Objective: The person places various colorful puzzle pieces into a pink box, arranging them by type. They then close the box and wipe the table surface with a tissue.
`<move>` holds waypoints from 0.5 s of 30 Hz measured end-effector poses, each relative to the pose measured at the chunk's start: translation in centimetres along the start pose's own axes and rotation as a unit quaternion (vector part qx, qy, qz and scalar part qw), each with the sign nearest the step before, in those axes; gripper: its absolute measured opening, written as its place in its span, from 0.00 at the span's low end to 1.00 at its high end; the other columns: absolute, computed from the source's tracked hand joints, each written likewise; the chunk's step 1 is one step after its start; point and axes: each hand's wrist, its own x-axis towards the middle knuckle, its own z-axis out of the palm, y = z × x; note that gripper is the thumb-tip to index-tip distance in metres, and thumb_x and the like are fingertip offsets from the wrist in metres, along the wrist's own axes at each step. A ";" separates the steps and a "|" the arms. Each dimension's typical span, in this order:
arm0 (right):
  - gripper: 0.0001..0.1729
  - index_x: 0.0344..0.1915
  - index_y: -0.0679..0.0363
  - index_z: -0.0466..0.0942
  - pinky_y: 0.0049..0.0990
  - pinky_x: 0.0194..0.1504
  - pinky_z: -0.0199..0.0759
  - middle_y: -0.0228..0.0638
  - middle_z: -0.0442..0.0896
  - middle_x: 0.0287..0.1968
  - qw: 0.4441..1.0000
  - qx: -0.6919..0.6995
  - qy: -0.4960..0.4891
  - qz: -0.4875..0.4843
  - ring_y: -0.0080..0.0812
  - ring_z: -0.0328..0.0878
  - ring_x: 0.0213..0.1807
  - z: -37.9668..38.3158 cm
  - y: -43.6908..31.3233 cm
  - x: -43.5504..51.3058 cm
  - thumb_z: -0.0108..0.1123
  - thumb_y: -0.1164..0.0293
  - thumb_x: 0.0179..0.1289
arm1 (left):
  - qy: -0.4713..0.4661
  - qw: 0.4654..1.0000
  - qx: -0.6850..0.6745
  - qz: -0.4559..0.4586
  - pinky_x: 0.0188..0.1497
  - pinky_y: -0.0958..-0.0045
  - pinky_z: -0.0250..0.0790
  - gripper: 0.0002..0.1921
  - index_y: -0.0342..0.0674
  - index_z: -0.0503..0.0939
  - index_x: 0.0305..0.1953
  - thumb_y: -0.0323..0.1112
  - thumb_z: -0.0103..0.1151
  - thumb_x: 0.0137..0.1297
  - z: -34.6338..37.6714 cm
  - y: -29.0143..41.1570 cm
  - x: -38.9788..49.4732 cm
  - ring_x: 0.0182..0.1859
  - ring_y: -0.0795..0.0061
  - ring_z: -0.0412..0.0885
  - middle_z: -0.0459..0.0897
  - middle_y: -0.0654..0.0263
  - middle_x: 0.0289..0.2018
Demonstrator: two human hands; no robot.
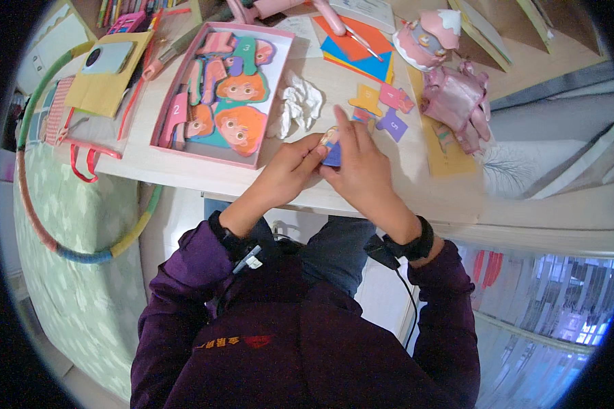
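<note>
Both hands meet above the front part of a desk, around a small bundle of printed puzzle pieces (pixel 331 153) with a blue piece at its lower end. My left hand (pixel 294 166) pinches the bundle from the left between thumb and fingers. On the other side, my right hand (pixel 360 161) also grips it, index finger extended upward; its fingers hide part of the bundle. Just beyond lie a yellow piece (pixel 368 99), a pink piece (pixel 395 97) and a purple piece (pixel 392 125). Left of the hands, a pink-rimmed box (pixel 207 158) holds several doll-shaped pieces (pixel 240 130).
Crumpled white tissue (pixel 302 102) lies between box and hands. Coloured paper sheets (pixel 358 51) and a pink-and-white toy (pixel 427 41) stand farther back. A shiny pink doll garment (pixel 455 97) is at right. A phone (pixel 108 56) rests on a yellow envelope (pixel 89 94) at left.
</note>
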 end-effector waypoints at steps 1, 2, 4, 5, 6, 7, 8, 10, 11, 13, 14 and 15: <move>0.46 0.62 0.64 0.56 0.35 0.41 0.74 0.43 0.71 0.43 1.000 -0.008 -0.004 -0.008 0.45 0.74 0.46 0.2 -0.1 0.1 0.66 0.68 0.42 | -0.005 1.000 0.003 0.000 0.35 0.75 0.65 0.15 0.32 0.71 0.49 0.36 0.41 0.72 0.1 0.0 0.0 0.31 0.79 0.70 0.76 0.62 0.27; 0.46 0.62 0.64 0.57 0.35 0.41 0.74 0.43 0.71 0.42 1.000 -0.017 -0.011 -0.016 0.44 0.74 0.45 0.3 -0.1 0.1 0.66 0.68 0.41 | -0.011 1.000 0.006 0.000 0.35 0.75 0.64 0.15 0.32 0.71 0.49 0.36 0.40 0.72 -0.1 -0.1 0.0 0.31 0.79 0.69 0.76 0.63 0.27; 0.47 0.61 0.62 0.58 0.34 0.39 0.74 0.41 0.72 0.41 0.999 -0.023 0.008 -0.046 0.44 0.76 0.41 0.4 0.0 0.2 0.68 0.69 0.38 | -0.021 0.999 0.005 -0.023 0.36 0.77 0.63 0.16 0.32 0.71 0.47 0.39 0.40 0.72 -0.2 -0.3 -0.1 0.32 0.81 0.68 0.76 0.65 0.29; 0.47 0.61 0.61 0.59 0.34 0.38 0.75 0.40 0.72 0.40 0.998 -0.028 0.001 -0.051 0.43 0.77 0.39 0.4 0.1 0.1 0.69 0.69 0.36 | -0.032 0.999 -0.031 -0.024 0.36 0.77 0.63 0.16 0.32 0.72 0.48 0.40 0.40 0.72 -0.3 -0.4 0.0 0.33 0.82 0.68 0.76 0.66 0.31; 0.43 0.58 0.61 0.62 0.34 0.38 0.75 0.40 0.74 0.40 0.998 -0.008 0.012 -0.059 0.43 0.77 0.39 0.4 0.1 0.1 0.70 0.68 0.39 | -0.039 0.997 -0.066 -0.030 0.36 0.78 0.64 0.17 0.32 0.72 0.48 0.40 0.40 0.73 -0.2 -0.5 0.0 0.34 0.83 0.68 0.76 0.67 0.33; 0.41 0.57 0.61 0.63 0.34 0.38 0.75 0.40 0.74 0.41 0.999 0.009 0.011 -0.045 0.43 0.77 0.39 0.2 0.3 0.0 0.70 0.67 0.40 | -0.040 0.994 -0.094 -0.043 0.36 0.78 0.64 0.17 0.33 0.72 0.48 0.41 0.40 0.73 -0.4 -0.6 0.1 0.35 0.83 0.68 0.76 0.68 0.34; 0.39 0.56 0.61 0.64 0.33 0.38 0.75 0.40 0.75 0.42 0.999 0.030 0.001 -0.032 0.43 0.77 0.39 0.1 0.4 0.0 0.70 0.66 0.42 | -0.048 0.954 -0.281 -0.092 0.37 0.80 0.65 0.18 0.34 0.73 0.49 0.43 0.39 0.73 -0.1 -0.7 0.0 0.38 0.85 0.70 0.76 0.70 0.38; 0.37 0.54 0.61 0.65 0.34 0.38 0.74 0.40 0.75 0.43 0.996 0.079 0.005 -0.028 0.43 0.77 0.39 -0.3 0.5 0.0 0.70 0.64 0.43 | -0.047 0.933 -0.339 -0.109 0.38 0.81 0.66 0.18 0.34 0.72 0.50 0.42 0.40 0.73 -0.3 -0.7 0.1 0.38 0.85 0.72 0.77 0.69 0.38; 0.37 0.54 0.61 0.64 0.35 0.38 0.74 0.41 0.75 0.42 0.993 0.107 0.020 -0.035 0.43 0.77 0.38 -0.4 0.6 0.0 0.70 0.63 0.43 | -0.041 0.925 -0.358 -0.122 0.39 0.81 0.67 0.18 0.34 0.72 0.51 0.42 0.40 0.73 -0.5 -0.6 0.1 0.38 0.85 0.73 0.77 0.69 0.37; 0.36 0.53 0.60 0.64 0.35 0.39 0.73 0.41 0.75 0.40 0.985 0.166 0.045 -0.024 0.42 0.77 0.37 -0.6 0.8 0.0 0.70 0.63 0.44 | -0.050 0.929 -0.341 -0.135 0.41 0.78 0.71 0.17 0.32 0.72 0.48 0.41 0.41 0.72 -0.6 -0.3 0.2 0.39 0.79 0.76 0.78 0.65 0.38; 0.36 0.53 0.60 0.65 0.34 0.39 0.72 0.40 0.75 0.40 0.979 0.196 0.056 -0.005 0.41 0.77 0.38 -0.7 1.0 0.0 0.70 0.64 0.44 | -0.053 0.932 -0.329 -0.145 0.42 0.76 0.73 0.17 0.31 0.72 0.47 0.40 0.41 0.72 -0.6 -0.2 0.3 0.39 0.76 0.78 0.78 0.63 0.38; 0.35 0.53 0.60 0.65 0.33 0.40 0.71 0.40 0.75 0.40 0.973 0.221 0.063 0.011 0.39 0.76 0.38 -0.7 1.3 0.0 0.70 0.65 0.45 | -0.060 0.933 -0.325 -0.142 0.43 0.74 0.75 0.16 0.30 0.72 0.46 0.39 0.42 0.72 -0.5 -0.1 0.4 0.40 0.73 0.79 0.79 0.60 0.39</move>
